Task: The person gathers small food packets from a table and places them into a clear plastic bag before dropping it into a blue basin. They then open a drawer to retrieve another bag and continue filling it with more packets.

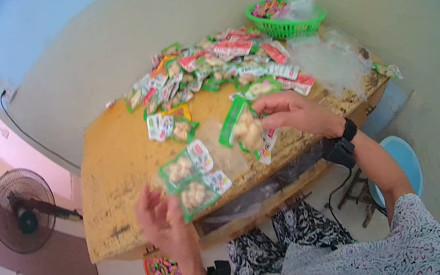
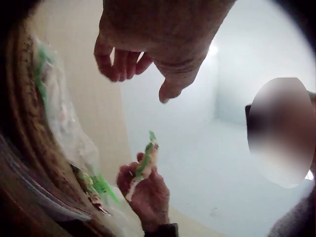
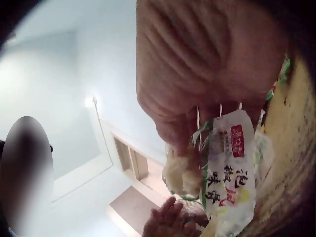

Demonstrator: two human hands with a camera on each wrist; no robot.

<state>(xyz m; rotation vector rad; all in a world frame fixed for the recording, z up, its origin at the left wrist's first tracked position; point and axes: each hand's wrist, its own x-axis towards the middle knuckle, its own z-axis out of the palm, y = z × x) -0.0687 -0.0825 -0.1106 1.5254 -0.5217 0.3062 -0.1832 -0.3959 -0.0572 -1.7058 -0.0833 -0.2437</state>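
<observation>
My right hand [image 1: 293, 116] pinches a green-edged snack packet [image 1: 243, 127] over the front part of the table. Pale lumpy pieces show through its clear side, and its white label [image 3: 232, 168] with red and black characters faces the right wrist view. My left hand [image 1: 166, 223] is raised at the table's front edge, fingers loosely bent with nothing between them; the left wrist view shows this hand [image 2: 143, 49] empty too. Near it two similar packets [image 1: 180, 169] lie side by side, partly over a clear plastic bag [image 1: 225, 151]. Another packet [image 1: 180, 128] lies farther back.
A heap of red, white and green packets [image 1: 212, 59] covers the back of the wooden table [image 1: 116, 185]. Clear bags [image 1: 330, 62] and a green basket [image 1: 289, 26] of colourful sweets are at right. Below are a red basin [image 1: 162, 274] and a blue bucket [image 1: 401, 164]; a fan [image 1: 24, 210] stands left.
</observation>
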